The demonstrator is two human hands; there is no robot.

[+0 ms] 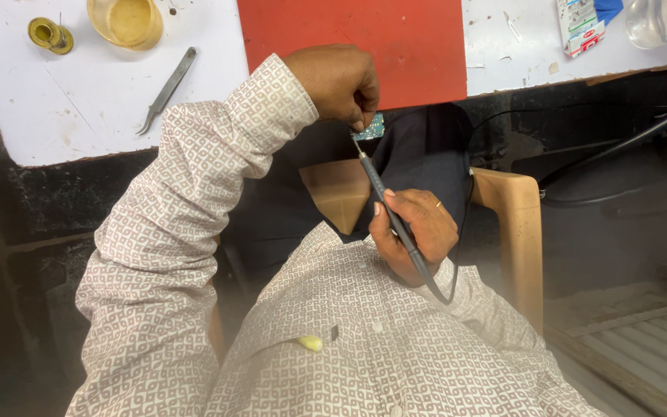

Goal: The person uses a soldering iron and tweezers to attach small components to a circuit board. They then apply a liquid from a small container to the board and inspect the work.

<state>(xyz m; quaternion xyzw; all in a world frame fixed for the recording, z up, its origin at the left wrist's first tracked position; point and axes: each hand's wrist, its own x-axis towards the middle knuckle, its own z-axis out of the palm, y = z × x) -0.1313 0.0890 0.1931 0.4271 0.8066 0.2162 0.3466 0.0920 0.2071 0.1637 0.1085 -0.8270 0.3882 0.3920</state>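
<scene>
Left hand is closed, pinching a small circuit board by its top edge, just off the near edge of the red mat and above the lap; right hand is closed pen-style around a thin soldering iron. The iron's long axis runs from the right hand up and left, tip touching or just beside the board's lower left corner, cord trailing off toward the chair arm. Open room below the board; tweezers, yellow cup, brass holder sit well apart on the white table.
</scene>
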